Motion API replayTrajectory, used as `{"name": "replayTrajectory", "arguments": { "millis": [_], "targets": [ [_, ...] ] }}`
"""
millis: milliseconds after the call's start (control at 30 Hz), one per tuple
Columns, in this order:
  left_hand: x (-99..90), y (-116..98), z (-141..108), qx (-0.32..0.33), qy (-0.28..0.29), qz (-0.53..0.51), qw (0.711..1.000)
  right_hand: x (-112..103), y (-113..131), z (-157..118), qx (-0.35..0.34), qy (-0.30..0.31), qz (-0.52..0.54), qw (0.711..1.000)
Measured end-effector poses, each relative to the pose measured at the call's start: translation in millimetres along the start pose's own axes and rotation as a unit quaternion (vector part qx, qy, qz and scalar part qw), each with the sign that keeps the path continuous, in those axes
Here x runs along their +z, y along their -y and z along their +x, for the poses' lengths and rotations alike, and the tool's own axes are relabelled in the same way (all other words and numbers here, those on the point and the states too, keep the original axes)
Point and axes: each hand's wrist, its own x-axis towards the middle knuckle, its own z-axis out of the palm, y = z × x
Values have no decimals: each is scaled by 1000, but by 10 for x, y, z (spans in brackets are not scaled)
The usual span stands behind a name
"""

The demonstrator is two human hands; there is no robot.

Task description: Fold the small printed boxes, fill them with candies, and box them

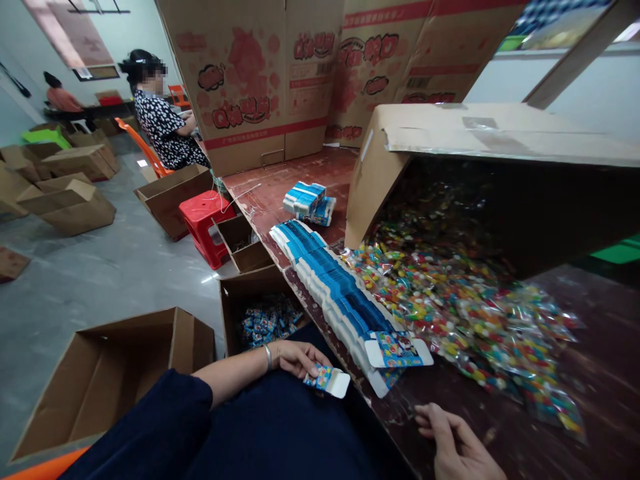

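Note:
My left hand (300, 360) is closed on a small blue printed candy box (327, 380), its white end flap standing out to the right. Over the table's near edge, my right hand (457, 440) has its fingers curled together; whether anything sits between the fingertips I cannot make out. Between the hands and the far side runs a long row of flattened blue-and-white boxes (335, 287). One flat box (400, 350) with white flaps lies on the near end of that row. Clear packets of colourful candies (480, 327) spill across the table to the right.
A large tipped carton (370, 180) holds more packets. Bundled flat boxes (307, 200) lie behind the row. An open carton with small blue boxes (270, 323) is below left, beside another carton (125, 373). A red stool (205, 223) and a seated person (160, 120) are farther off.

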Motion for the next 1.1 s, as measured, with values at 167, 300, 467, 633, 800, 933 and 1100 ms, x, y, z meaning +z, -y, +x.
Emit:
{"name": "replayTrajectory", "arguments": {
  "millis": [167, 300, 467, 633, 800, 933, 1100],
  "targets": [
    [-42, 28, 5, -1, 4, -3, 1000, -5, -54, 8, 1, 2, -12, 1000],
    [-52, 36, 17, 1, 6, -6, 1000, -13, -52, 5, -9, 1, -10, 1000],
    [-72, 53, 32, 4, 10, -9, 1000, -21, 15, -12, -12, 2, -7, 1000],
    [-100, 68, 36, 7, 21, -15, 1000, -9, 32, -18, -7, 2, -1, 1000],
    [-120, 85, 34, 13, 32, -22, 999, -5, -59, 0, -1, 1, 3, 1000],
    [-115, 89, 34, 15, 33, -25, 999, -14, -93, 6, 12, 8, -2, 1000],
    [-97, 80, 36, 14, 35, -25, 999, -20, -78, 4, 17, 14, -1, 1000]
  ]
}}
